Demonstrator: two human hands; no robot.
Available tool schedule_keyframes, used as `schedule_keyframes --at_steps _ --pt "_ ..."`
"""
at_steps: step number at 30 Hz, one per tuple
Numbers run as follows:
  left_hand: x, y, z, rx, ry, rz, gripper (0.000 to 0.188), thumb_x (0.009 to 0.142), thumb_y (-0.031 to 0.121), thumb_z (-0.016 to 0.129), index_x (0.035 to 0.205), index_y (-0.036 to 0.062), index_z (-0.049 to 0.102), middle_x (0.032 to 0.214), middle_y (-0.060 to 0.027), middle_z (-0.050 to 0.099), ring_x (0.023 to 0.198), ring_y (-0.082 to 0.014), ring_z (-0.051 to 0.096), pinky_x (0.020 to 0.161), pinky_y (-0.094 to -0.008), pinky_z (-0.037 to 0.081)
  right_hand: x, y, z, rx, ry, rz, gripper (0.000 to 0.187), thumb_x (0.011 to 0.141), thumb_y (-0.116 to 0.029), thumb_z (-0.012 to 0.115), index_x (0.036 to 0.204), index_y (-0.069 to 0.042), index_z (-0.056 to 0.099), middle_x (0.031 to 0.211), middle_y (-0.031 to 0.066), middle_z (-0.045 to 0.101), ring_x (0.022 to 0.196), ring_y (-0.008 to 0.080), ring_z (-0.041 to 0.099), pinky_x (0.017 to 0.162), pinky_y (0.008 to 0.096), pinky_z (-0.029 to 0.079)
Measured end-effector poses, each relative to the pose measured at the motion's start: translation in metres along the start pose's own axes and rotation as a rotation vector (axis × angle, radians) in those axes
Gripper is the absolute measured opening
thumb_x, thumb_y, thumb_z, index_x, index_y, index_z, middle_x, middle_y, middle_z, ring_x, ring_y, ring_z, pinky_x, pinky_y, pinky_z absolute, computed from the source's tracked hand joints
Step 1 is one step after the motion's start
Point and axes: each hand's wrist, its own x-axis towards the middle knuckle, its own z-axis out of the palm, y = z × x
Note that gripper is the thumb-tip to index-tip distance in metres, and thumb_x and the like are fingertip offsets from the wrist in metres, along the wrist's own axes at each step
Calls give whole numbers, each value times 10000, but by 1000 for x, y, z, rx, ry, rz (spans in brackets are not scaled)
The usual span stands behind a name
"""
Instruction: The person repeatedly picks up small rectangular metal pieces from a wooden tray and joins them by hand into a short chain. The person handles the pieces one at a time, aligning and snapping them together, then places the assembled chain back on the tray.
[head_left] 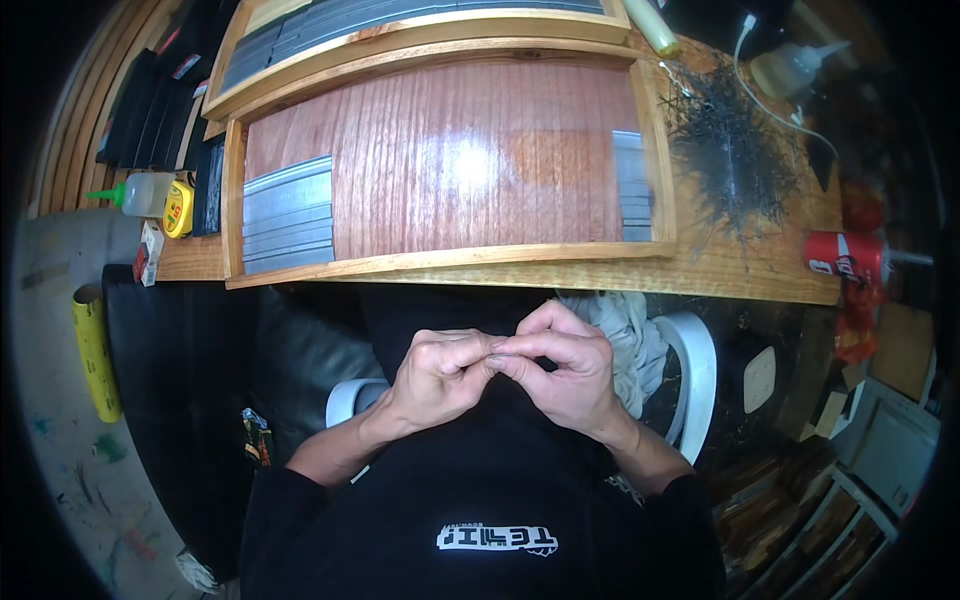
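My left hand and my right hand meet in front of my chest, short of the table's near edge. Both are closed, thumbs and forefingers pinched together at the tips. Anything between those fingertips is too small or too hidden to make out. Just beyond them lies a shallow wooden-framed tray with a glossy reddish wood-grain bottom. Inside it, grey strips are stacked at the left end, and more grey strips line the right end.
Behind sits another framed tray holding grey strips. To the right are a heap of thin dark shreds, a squeeze bottle and a red can. A yellow tape measure and a green-tipped bottle stand left.
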Motion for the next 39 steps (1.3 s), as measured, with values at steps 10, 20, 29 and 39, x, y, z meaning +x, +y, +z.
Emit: schedule_keyframes --at_steps 10,20,29,39 --pt "3 1 -5 -63 -72 -77 115 897 -45 717 1000 -26 764 816 -195 746 665 -252 742 565 -307 534 0 4 -2 -18 -29 53 188 781 -27 902 950 -46 822 836 36 676 721 119 641 610 243 500" --pt "-3 3 8 17 34 30 105 884 -48 730 986 -50 753 736 -142 706 602 -193 676 545 -288 499 2 13 -1 -89 -9 -208 160 854 -65 857 987 -6 792 828 58 637 711 166 628 601 268 491" --pt "-5 2 15 15 127 57 201 867 -86 743 1065 -54 756 851 -177 768 717 -274 766 650 -310 595 15 2 -14 149 -175 7 251 847 -41 853 1081 22 787 923 68 654 768 155 648 639 284 510" --pt "-8 0 17 33 114 47 191 856 -102 718 1044 -73 738 908 -196 774 773 -288 776 683 -317 602 15 10 -16 129 -192 24 172 804 2 853 969 -26 812 862 43 636 765 140 620 639 276 496"
